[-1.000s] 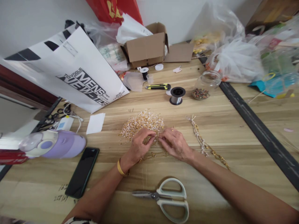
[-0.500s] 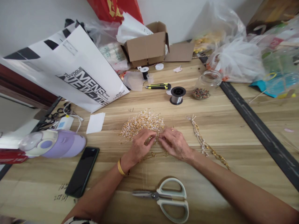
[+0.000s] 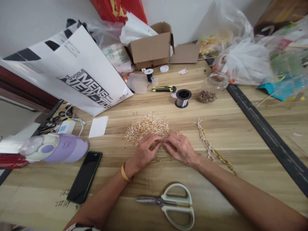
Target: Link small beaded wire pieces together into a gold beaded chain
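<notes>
My left hand (image 3: 147,148) and my right hand (image 3: 180,147) meet fingertip to fingertip over the wooden table, both in a pinch. Between them is part of a thin gold chain (image 3: 159,159), whose lower strand hangs or lies just below the fingers; small pieces at the fingertips are too fine to make out. Right behind my hands spreads a pile of small gold and clear charms (image 3: 146,126). To the right lies a bundle of gold and silvery chains (image 3: 211,149). White-handled scissors (image 3: 168,202) rest in front of me, blades pointing left.
Behind the pile are a wire spool (image 3: 183,98), a yellow-black utility knife (image 3: 163,89) and a glass jar of beads (image 3: 213,88). At left lie a phone (image 3: 84,177) and a purple bottle (image 3: 66,147). A white paper bag (image 3: 81,73) and a cardboard box (image 3: 152,48) stand behind.
My fingertips have drawn slightly closer together, and my right hand has shifted a little left. Everything else stays in place.
</notes>
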### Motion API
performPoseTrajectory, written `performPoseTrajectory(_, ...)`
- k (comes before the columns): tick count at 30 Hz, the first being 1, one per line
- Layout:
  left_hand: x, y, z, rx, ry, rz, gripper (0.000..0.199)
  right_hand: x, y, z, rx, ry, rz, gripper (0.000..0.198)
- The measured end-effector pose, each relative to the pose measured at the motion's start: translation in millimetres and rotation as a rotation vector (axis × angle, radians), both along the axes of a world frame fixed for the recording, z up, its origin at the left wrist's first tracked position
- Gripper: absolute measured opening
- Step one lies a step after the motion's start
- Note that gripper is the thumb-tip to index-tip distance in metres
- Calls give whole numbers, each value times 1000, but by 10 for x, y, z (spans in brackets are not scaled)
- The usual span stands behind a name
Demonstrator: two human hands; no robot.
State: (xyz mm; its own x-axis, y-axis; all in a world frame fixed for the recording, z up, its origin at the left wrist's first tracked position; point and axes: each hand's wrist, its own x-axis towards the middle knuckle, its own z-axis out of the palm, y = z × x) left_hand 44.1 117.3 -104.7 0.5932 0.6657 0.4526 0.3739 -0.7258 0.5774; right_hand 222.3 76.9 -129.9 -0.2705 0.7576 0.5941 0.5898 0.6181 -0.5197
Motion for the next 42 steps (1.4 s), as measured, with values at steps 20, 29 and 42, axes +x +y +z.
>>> performPoseTrajectory(20, 15, -6, -11, -466, -223, 50, 16, 4, -9, 1, -43, 61, 5, 6)
performPoseTrajectory(29, 0, 10, -21, -390, -186, 70, 14, 14, -6, -3, -62, 93, -2, 7)
performPoseTrajectory(42, -14, 24, -13, -1, -72, 60, 8, 22, -7, -25, -64, 30, -6, 7)
